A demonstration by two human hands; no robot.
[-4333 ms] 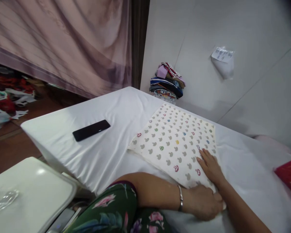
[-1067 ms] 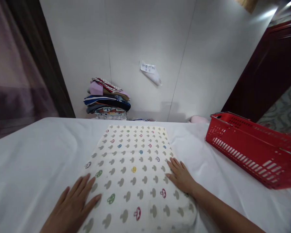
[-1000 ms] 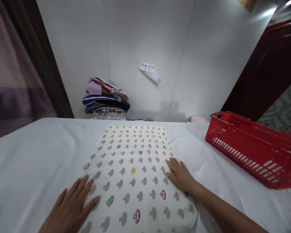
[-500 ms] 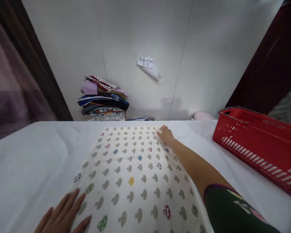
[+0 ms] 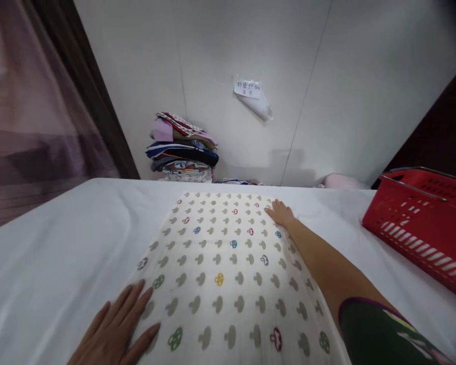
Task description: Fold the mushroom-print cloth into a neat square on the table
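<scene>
Cream mushroom-print cloth (image 5: 228,263), softly rippled, roughly rectangular, spread on your white-draped counter (image 5: 61,263).
Your left hand (image 5: 116,324) lies open and flat along its left edge; your right hand (image 5: 281,213), also open, rests at the far right corner. Slotted red plastic basket (image 5: 425,223) farther right.

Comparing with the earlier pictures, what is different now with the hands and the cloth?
The right hand has moved forward along the right edge of the cloth to its far right corner. The left hand, first closed by the near right corner, now lies open on the left edge. The cloth stays spread out.
</scene>
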